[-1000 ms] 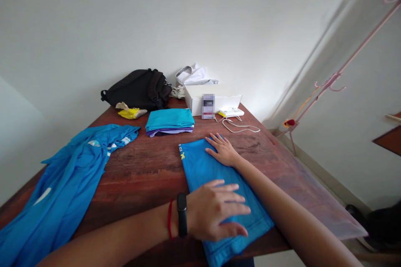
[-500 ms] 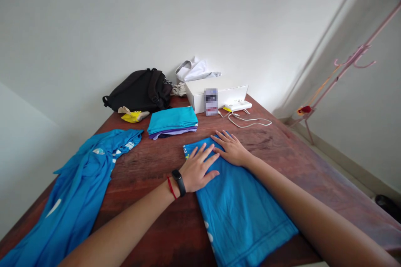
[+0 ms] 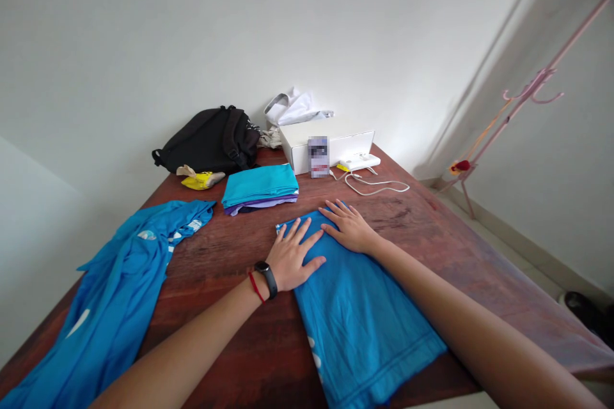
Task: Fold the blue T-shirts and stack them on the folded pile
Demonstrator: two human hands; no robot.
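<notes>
A blue garment (image 3: 364, 319), folded into a long panel with a stitched hem at its near end, lies on the wooden table (image 3: 211, 319). My left hand (image 3: 292, 259) rests flat on its far left part, fingers spread, with a black band and a red string at the wrist. Beside it, my right hand (image 3: 351, 230) presses flat on the far right part, fingers outstretched. Neither hand grips anything. To the left lies another blue garment (image 3: 125, 281), loosely bunched with white patterning. Beyond my left hand sits a stack of folded cloth (image 3: 261, 184), turquoise on top of purple.
At the back stand a black backpack (image 3: 201, 140), a white box (image 3: 292, 150) and a small box-like item with a blurred front (image 3: 319, 156). A white cable (image 3: 384, 192) and a yellow packet (image 3: 199, 180) lie nearby. A pink rack (image 3: 532, 89) stands right of the table.
My left hand has slid slightly left and toward the garment's far left corner, covering more of the patterned edge. My right hand stays flat in place. The whole view has shifted a little.
</notes>
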